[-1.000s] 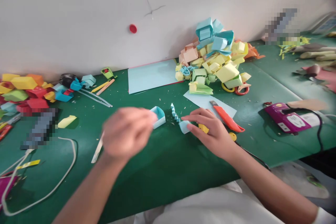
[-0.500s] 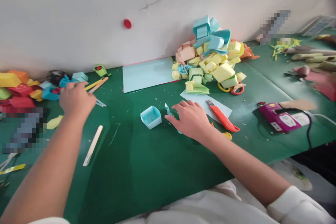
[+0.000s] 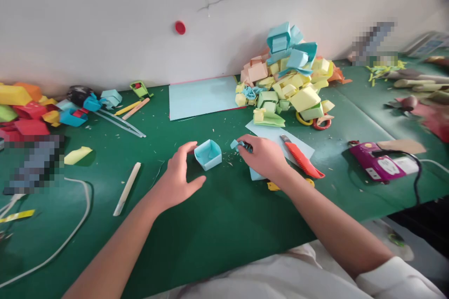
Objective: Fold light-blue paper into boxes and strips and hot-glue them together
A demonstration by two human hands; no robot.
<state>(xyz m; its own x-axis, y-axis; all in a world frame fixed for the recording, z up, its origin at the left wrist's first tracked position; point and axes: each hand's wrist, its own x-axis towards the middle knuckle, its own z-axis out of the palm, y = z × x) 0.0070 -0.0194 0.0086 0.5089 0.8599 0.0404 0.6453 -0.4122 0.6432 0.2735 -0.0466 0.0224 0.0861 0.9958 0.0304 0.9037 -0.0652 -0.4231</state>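
Note:
A small light-blue folded paper box (image 3: pixel 208 155) stands on the green table, its top open. Just left of it is my left hand (image 3: pixel 180 175), thumb and fingers spread, with nothing in it. To the box's right, my right hand (image 3: pixel 261 154) pinches a small crumpled blue paper piece (image 3: pixel 237 144) between thumb and fingers. A sheet of light-blue paper (image 3: pixel 305 148) lies partly beneath that hand, and a red utility knife (image 3: pixel 302 159) rests on it. Something yellow (image 3: pixel 272 186) is half hidden under my right wrist.
A heap of folded paper pieces (image 3: pixel 298 93) leans near the wall, with scissors handles (image 3: pixel 322 122) at its foot. Light-blue sheets (image 3: pixel 203 98) lie at the back. A purple power strip (image 3: pixel 377 161) sits right. Colourful paper boxes (image 3: pixel 31 126), a stick (image 3: pixel 127 189) and a white cable (image 3: pixel 86 201) are left.
My left hand has come from the bundle of blue paper at the back left to beside the paper box. My right hand has closed on the small blue paper piece.

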